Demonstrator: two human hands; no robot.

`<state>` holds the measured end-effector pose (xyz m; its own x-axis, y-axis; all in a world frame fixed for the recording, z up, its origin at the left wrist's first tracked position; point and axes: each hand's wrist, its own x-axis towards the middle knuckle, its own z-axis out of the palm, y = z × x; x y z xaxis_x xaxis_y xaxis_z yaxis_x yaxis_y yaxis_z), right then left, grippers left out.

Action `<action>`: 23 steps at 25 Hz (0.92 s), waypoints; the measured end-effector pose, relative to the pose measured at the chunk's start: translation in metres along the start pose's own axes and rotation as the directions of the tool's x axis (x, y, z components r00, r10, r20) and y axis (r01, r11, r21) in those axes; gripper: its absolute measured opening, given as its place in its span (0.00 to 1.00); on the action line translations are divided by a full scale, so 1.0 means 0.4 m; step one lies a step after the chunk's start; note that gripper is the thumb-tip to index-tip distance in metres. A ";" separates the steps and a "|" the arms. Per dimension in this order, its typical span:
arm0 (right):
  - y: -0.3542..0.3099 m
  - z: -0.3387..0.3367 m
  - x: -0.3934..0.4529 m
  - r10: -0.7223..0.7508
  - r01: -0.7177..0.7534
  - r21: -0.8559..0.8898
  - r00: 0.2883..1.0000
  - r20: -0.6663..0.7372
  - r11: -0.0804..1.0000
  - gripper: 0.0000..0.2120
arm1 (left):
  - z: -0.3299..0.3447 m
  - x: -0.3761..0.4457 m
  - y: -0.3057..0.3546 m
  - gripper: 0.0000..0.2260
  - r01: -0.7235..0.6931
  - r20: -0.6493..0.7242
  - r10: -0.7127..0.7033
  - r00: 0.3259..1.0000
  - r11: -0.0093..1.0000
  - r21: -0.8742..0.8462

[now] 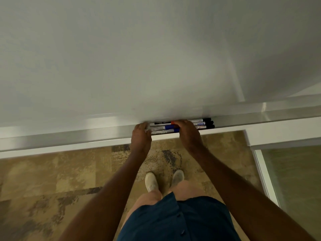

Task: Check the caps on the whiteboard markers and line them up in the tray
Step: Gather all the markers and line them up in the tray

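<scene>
Several whiteboard markers (180,126) lie side by side in the metal tray (69,136) under the whiteboard (139,58). They have white barrels with black, blue and orange caps. My left hand (141,136) presses against the left ends of the markers, fingers curled over them. My right hand (188,133) lies over the middle of the bunch and hides part of it. Black caps stick out to the right of that hand. Whether either hand grips a single marker cannot be told.
The tray runs the full width of the board, with bare stretches left and right of the markers. A glass panel with a white frame (264,171) stands at the right. Patterned brown carpet (52,180) and my shoes (165,181) are below.
</scene>
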<state>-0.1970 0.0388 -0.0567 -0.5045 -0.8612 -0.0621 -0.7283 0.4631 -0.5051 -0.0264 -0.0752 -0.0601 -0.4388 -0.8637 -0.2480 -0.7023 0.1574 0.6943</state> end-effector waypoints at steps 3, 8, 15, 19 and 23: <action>0.048 -0.041 -0.021 0.157 -0.144 0.095 0.975 -0.158 0.985 0.14 | 0.012 0.013 0.015 0.09 0.034 0.008 -0.033 0.999 0.999 -0.037; 0.188 -0.133 -0.033 0.473 -0.454 0.132 0.859 -0.197 0.881 0.16 | 0.039 0.012 0.042 0.12 0.067 0.010 -0.066 0.998 0.996 -0.065; 0.245 -0.156 0.018 0.492 -0.492 0.007 0.871 0.007 0.871 0.18 | 0.044 0.010 0.088 0.14 0.159 0.015 -0.159 0.987 0.983 -0.092; 0.234 -0.160 0.015 0.408 -0.416 -0.164 0.909 -0.083 0.894 0.16 | 0.056 -0.001 0.106 0.18 -0.025 0.076 0.009 0.997 0.976 0.215; 0.237 -0.161 0.014 0.348 -0.349 -0.097 0.937 -0.024 0.932 0.16 | 0.074 -0.006 0.118 0.16 -0.034 0.038 0.023 0.999 0.952 0.306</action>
<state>-0.2986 0.0915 -0.0495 -0.7377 -0.6406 -0.2130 -0.5480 0.7525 -0.3653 -0.0752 -0.0515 -0.0468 -0.4760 -0.8409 -0.2576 -0.8248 0.3252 0.4625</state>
